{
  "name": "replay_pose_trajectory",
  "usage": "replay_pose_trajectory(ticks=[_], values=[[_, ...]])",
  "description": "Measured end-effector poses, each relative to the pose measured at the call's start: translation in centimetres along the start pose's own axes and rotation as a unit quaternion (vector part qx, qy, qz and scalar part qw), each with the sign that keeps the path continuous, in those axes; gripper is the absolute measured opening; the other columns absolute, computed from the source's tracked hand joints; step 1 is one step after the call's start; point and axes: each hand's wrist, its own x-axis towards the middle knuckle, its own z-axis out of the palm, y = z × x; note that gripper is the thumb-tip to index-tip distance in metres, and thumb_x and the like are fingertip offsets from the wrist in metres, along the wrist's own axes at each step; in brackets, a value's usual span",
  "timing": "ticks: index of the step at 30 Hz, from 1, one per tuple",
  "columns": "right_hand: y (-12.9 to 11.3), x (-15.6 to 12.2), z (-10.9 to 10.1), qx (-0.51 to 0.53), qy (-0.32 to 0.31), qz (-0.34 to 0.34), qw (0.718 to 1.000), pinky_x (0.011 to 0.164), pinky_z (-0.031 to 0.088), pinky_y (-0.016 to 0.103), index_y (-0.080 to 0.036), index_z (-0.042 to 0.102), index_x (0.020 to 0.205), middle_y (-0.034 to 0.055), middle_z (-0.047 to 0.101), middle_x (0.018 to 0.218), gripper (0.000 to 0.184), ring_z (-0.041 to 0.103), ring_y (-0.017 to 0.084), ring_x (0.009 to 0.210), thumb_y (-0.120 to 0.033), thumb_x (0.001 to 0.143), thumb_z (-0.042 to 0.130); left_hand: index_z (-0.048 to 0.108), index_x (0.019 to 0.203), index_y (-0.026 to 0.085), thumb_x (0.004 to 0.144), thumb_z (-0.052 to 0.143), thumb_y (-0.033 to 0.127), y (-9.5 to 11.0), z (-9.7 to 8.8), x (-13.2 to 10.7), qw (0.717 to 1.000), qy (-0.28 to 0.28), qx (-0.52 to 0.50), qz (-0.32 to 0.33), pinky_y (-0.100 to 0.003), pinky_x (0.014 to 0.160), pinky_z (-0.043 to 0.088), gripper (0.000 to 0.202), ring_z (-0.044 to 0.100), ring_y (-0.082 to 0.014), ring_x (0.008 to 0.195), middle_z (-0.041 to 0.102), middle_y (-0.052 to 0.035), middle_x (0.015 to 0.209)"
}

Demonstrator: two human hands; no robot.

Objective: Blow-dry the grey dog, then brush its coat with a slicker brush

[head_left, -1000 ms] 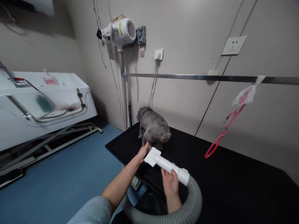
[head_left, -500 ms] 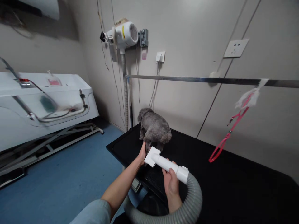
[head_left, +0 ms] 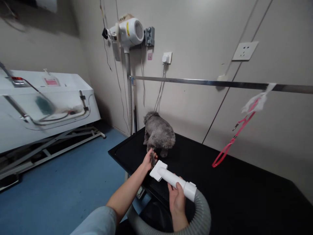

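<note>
A grey curly-haired dog stands near the left end of the black table, its rear toward me. My left hand is closed around one of its hind legs, holding the furry paw out behind it. My right hand grips the white tube of a dryer nozzle from below. The nozzle's flat, wide head points at the held paw and is close to it. From the tube's back end a grey ribbed hose curves down and round toward the left.
A white dryer unit is mounted on the wall. A metal bar runs above the table, with a pink leash hanging from it. At the left, a white bathtub stands on a scissor frame over the blue floor.
The nozzle head has shifted slightly down, away from the dog's body, and the held paw now shows more clearly in my left hand. The whole view has moved a little.
</note>
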Motion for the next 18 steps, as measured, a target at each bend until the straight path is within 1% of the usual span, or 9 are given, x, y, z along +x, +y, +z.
replay_pose_trajectory(ticks=[3, 5, 7, 10, 12, 15, 18], values=[[0.1, -0.6, -0.9, -0.002, 0.012, 0.022, 1.000, 0.101, 0.041, 0.052, -0.028, 0.052, 0.109, -0.0012, 0.063, 0.108, 0.044, 0.060, 0.021, 0.105, -0.030, 0.068, 0.066, 0.049, 0.063, 0.018, 0.087, 0.051, 0.043, -0.2, 0.1, -0.2, 1.000, -0.010, -0.001, -0.016, -0.021, 0.047, 0.045, 0.035, 0.056, -0.0107, 0.047, 0.054, 0.0018, 0.053], [-0.1, -0.7, -1.0, 0.001, 0.010, 0.033, 0.999, 0.101, 0.041, 0.051, -0.028, 0.051, 0.109, -0.0011, 0.065, 0.104, 0.042, 0.061, 0.021, 0.104, -0.031, 0.069, 0.065, 0.050, 0.061, 0.017, 0.087, 0.048, 0.047, -0.3, 0.2, -0.3, 0.999, -0.017, 0.004, -0.031, -0.024, 0.051, 0.048, 0.039, 0.058, -0.0120, 0.049, 0.057, -0.0010, 0.055], [-0.3, -0.5, -0.8, 0.009, 0.007, 0.029, 1.000, 0.102, 0.041, 0.051, -0.027, 0.052, 0.106, -0.0010, 0.065, 0.102, 0.039, 0.062, 0.021, 0.103, -0.031, 0.069, 0.065, 0.051, 0.061, 0.017, 0.087, 0.047, 0.049, -0.2, 0.3, -0.3, 0.999, -0.015, -0.004, -0.045, -0.025, 0.054, 0.050, 0.042, 0.060, -0.0132, 0.052, 0.061, -0.0037, 0.058], [-0.7, -0.2, -0.2, 0.015, -0.005, 0.012, 1.000, 0.102, 0.040, 0.053, -0.026, 0.053, 0.102, -0.0005, 0.065, 0.103, 0.037, 0.061, 0.021, 0.105, -0.030, 0.068, 0.066, 0.055, 0.066, 0.015, 0.088, 0.048, 0.045, -0.3, 0.5, -0.2, 0.998, -0.005, -0.030, -0.058, -0.024, 0.056, 0.051, 0.038, 0.062, -0.0131, 0.054, 0.064, -0.0053, 0.062], [-0.8, -0.2, 0.2, 0.011, -0.022, -0.004, 1.000, 0.103, 0.038, 0.053, -0.026, 0.053, 0.103, 0.0001, 0.065, 0.106, 0.038, 0.059, 0.021, 0.109, -0.030, 0.068, 0.066, 0.057, 0.068, 0.014, 0.088, 0.049, 0.038, -0.5, 0.6, -0.2, 0.999, 0.012, -0.027, -0.044, -0.022, 0.055, 0.050, 0.033, 0.061, -0.0118, 0.053, 0.064, -0.0042, 0.060], [-0.5, -0.4, 0.7, -0.017, -0.047, -0.032, 0.998, 0.105, 0.034, 0.054, -0.027, 0.053, 0.106, 0.0005, 0.064, 0.111, 0.040, 0.055, 0.022, 0.115, -0.030, 0.068, 0.066, 0.055, 0.065, 0.015, 0.086, 0.051, 0.032, -1.2, 0.5, -0.3, 0.997, 0.052, 0.061, -0.009, -0.022, 0.051, 0.047, 0.027, 0.057, -0.0112, 0.046, 0.061, -0.0019, 0.054], [-0.8, -0.2, 1.8, -0.056, -0.092, -0.047, 0.993, 0.107, 0.030, 0.055, -0.027, 0.053, 0.108, 0.0023, 0.064, 0.114, 0.045, 0.054, 0.024, 0.116, -0.027, 0.065, 0.069, 0.055, 0.062, 0.015, 0.082, 0.052, 0.032, -1.5, 0.2, -0.8, 0.987, 0.070, 0.146, -0.008, -0.023, 0.045, 0.043, 0.027, 0.054, -0.0134, 0.042, 0.059, -0.0022, 0.050]])
